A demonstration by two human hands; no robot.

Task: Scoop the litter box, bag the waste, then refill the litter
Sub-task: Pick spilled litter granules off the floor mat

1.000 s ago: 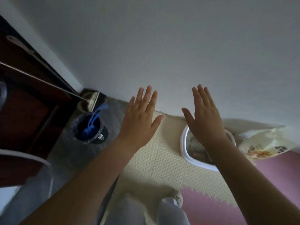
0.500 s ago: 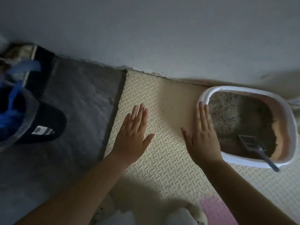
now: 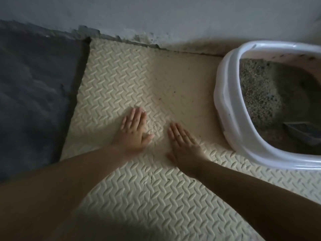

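Litter box [image 3: 224, 108] on the right of the mat [image 3: 121, 75] (scoop [image 3: 298, 131] inside it), wall [image 3: 156, 13] behind both

The floor [image 3: 34, 84] shows bare and dark grey on the left. Beside it lies a cream foam mat [image 3: 121, 75] with a raised herringbone pattern, its far edge against the wall [image 3: 156, 14]. Dark grit [image 3: 173, 92] is scattered over the mat's far part, and fine cracks run through its near part. A white-rimmed litter box [image 3: 224, 94] stands on the mat at the right. The left hand [image 3: 133, 131] and right hand [image 3: 184, 145] lie palm down on the mat, fingers straight, just apart.
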